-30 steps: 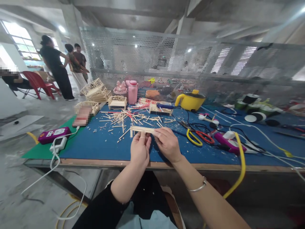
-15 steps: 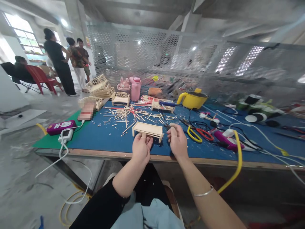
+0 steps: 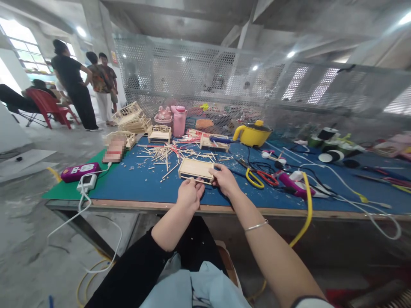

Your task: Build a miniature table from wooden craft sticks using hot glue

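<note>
A small wooden bed-like model [image 3: 195, 168] with a flat top and low legs stands near the front of the blue tabletop. My left hand [image 3: 189, 194] is closed at its front edge, thumb and fingertips around the lower front rail. A thin pale strip runs there from my left fingers toward the right; I cannot tell whether it is loose or part of the model. My right hand [image 3: 225, 179] grips the model's right end, thumb near the top and fingers at the side.
Loose wooden sticks [image 3: 165, 154] lie scattered behind the model. Farther back are a similar model [image 3: 159, 134], a pink bottle [image 3: 179, 121], a glue gun [image 3: 221, 140] and a yellow pot [image 3: 255, 135]. Pliers [image 3: 255, 179], scissors [image 3: 268, 178] and cables lie right. A phone [image 3: 114, 149] lies left.
My right hand has moved left and taken hold of the model's right end. The model has turned slightly, while my left hand stays at its front edge. The camera view has shifted a little.
</note>
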`<state>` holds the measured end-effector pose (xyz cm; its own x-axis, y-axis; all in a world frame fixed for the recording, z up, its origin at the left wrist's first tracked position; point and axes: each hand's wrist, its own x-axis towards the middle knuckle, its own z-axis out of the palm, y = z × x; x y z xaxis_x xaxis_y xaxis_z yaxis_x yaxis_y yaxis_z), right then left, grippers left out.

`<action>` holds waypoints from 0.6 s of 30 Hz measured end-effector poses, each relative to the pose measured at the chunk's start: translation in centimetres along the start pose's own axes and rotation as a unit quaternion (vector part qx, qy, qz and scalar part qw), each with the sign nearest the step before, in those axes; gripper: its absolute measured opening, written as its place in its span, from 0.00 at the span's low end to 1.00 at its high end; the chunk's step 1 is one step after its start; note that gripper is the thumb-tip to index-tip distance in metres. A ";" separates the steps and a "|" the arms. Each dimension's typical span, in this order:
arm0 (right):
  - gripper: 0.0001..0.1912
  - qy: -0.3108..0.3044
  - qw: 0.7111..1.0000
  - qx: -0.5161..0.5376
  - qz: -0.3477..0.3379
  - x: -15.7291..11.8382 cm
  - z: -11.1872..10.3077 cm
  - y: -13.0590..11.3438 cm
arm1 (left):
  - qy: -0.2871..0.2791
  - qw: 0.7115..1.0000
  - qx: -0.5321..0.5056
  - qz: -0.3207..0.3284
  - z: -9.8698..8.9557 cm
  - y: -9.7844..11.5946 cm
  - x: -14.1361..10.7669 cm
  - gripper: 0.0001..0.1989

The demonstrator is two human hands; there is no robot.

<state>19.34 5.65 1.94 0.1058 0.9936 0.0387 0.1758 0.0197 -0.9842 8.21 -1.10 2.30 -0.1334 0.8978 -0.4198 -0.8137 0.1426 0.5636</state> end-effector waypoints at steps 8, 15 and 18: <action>0.14 0.085 0.967 -0.129 -0.204 -4.3 -2.6 -0.6 | -0.053 0.996 0.035 0.065 -3.4 0.7 -2.7 0.03; 0.09 -0.119 0.859 -0.270 -0.418 -7.1 -0.6 0.1 | -0.103 0.984 0.094 0.114 -4.6 0.6 -1.4 0.15; 0.08 -0.137 0.851 -0.290 -0.416 -6.7 0.1 0.3 | -0.129 0.971 0.155 0.125 -5.3 1.3 -0.6 0.14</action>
<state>18.56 -0.95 1.37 -0.5095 0.6529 0.5605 0.5405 0.7497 -0.3819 4.23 -3.69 -0.46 -0.1272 0.9892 -0.0723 -0.5586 -0.0112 0.8294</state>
